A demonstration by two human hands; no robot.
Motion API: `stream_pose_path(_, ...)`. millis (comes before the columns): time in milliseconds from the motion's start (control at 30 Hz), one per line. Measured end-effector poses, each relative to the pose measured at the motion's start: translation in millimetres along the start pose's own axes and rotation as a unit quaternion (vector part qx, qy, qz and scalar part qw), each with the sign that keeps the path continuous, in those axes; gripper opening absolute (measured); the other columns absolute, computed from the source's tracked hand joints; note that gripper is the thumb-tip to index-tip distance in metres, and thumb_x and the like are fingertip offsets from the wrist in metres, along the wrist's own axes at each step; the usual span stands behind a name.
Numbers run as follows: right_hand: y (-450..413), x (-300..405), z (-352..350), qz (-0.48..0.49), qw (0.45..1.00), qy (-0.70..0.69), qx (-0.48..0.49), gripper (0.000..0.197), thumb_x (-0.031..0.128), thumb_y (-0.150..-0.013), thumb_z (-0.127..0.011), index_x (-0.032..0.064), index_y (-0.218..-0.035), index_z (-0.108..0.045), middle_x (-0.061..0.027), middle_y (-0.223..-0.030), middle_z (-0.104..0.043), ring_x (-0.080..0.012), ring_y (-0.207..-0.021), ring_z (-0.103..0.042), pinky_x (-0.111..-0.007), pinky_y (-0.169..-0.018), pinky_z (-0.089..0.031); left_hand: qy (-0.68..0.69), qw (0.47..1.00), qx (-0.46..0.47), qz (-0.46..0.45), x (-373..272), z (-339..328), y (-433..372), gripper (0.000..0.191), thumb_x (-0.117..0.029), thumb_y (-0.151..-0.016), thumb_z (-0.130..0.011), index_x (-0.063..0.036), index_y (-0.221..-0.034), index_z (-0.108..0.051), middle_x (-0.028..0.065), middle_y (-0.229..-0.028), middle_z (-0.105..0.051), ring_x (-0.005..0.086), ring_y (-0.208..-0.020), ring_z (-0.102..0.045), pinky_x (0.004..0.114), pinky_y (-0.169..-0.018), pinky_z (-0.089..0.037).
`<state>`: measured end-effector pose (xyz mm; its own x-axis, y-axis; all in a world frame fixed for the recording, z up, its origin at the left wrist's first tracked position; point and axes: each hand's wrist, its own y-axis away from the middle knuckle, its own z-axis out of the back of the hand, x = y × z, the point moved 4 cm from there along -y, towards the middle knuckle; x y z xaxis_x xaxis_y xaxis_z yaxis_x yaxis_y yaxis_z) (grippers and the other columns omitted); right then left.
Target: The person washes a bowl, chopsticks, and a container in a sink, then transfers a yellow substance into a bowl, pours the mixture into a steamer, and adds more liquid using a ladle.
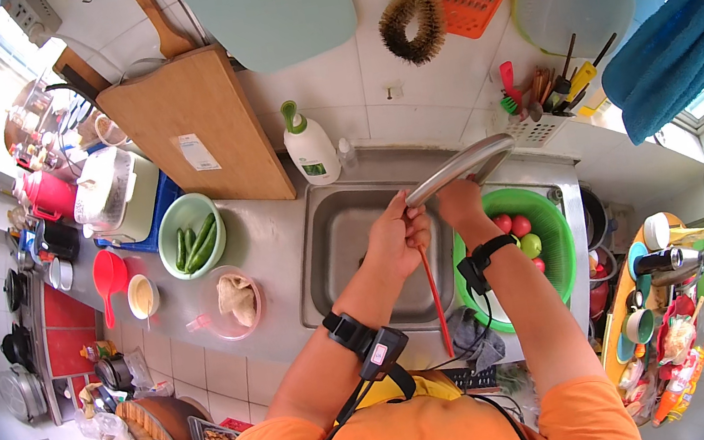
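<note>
My left hand [399, 233] is at the outlet end of the metal faucet [448, 171], over the stainless steel sink [339, 270]. A long thin red stick-like thing [437, 306] hangs down from its closed fingers. My right hand [462, 202] is raised by the rear part of the faucet spout; its fingertips are partly hidden, so its grip is unclear. Under my right forearm is a green plastic basin [559, 284] with several red tomatoes [520, 225] and a pale green round fruit [531, 245]. My forearm covers part of it.
Left on the counter are a pale green bowl [169, 249] of green cucumbers [202, 243], a clear container [213, 321] holding a beige cloth-like lump [237, 300], and a red ladle [109, 279]. A pump bottle [311, 150] and wooden cutting board [191, 121] stand behind. A grey cloth [478, 338] hangs in front.
</note>
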<state>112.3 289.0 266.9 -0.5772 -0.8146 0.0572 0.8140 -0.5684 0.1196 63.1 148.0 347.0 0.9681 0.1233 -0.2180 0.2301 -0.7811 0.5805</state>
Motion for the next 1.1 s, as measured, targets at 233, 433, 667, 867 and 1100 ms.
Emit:
stream_pose_path(233, -0.5, -5.4, 2.6, -0.038, 0.997, -0.034, -0.064, 0.010, 0.010, -0.077, -0.052, 0.0078, -0.081, -0.061, -0.0129, -0.079, -0.064, -0.0310, -0.076, -0.063, -0.041, -0.068, -0.049, 0.097, 0.991, 0.088, 0.036, -1.3, 10.6, -12.9, 0.024, -0.031, -0.094, -0.043, -0.0097, -0.083, -0.048, -0.0041, -0.063, -0.036, 0.0043, -0.050, -0.029, 0.018, -0.038, -0.020)
stream_pose_path(433, 42.1, 8.0, 29.9, 0.036, 0.935, -0.349, -0.057, 0.017, 0.020, -0.081, -0.053, 0.0040, -0.086, -0.059, -0.0141, -0.076, -0.062, -0.0322, -0.075, -0.061, -0.040, -0.064, -0.047, -0.057, 0.992, -0.033, -0.105, -17.1, 11.4, -13.5, 0.024, -0.030, -0.095, -0.040, -0.0127, -0.080, -0.049, -0.0054, -0.061, -0.034, 0.0061, -0.050, -0.029, 0.020, -0.043, -0.025)
stream_pose_path(667, 105.3, 60.4, 57.1, 0.101, 0.912, -0.397, -0.012, 0.012, 0.015, -0.077, -0.057, 0.0028, -0.079, -0.059, -0.0186, -0.071, -0.058, -0.0362, -0.068, -0.057, -0.042, -0.059, -0.045, -0.083, 0.978, -0.020, -0.191, -21.5, 5.7, -13.0, 0.032, -0.033, -0.095, -0.038, -0.0119, -0.072, -0.041, -0.0023, -0.060, -0.034, 0.0081, -0.050, -0.028, 0.022, -0.045, -0.026)
stream_pose_path(867, 100.6, 61.0, 53.6, 0.050, 0.917, -0.376, -0.121, 0.011, 0.016, -0.074, -0.058, 0.0056, -0.071, -0.062, -0.0156, -0.064, -0.058, -0.0358, -0.065, -0.057, -0.045, -0.058, -0.045, -0.208, 0.959, -0.047, -0.185, 4.2, 6.0, -11.8, 0.039, -0.041, -0.095, -0.035, -0.0121, -0.069, -0.039, -0.0029, -0.056, -0.033, 0.0079, -0.047, -0.030, 0.023, -0.043, -0.026)
stream_pose_path(1100, 119.0, 52.4, -10.7, 0.005, 0.957, -0.288, 0.003, 0.016, 0.025, -0.074, -0.061, 0.0099, -0.071, -0.064, -0.0122, -0.066, -0.060, -0.0319, -0.068, -0.059, -0.044, -0.061, -0.046, -0.222, 0.939, -0.058, -0.254, -33.6, -11.1, -10.4, 0.037, -0.042, -0.095, -0.036, -0.0134, -0.070, -0.035, -0.0019, -0.056, -0.032, 0.0096, -0.045, -0.031, 0.024, -0.041, -0.025)
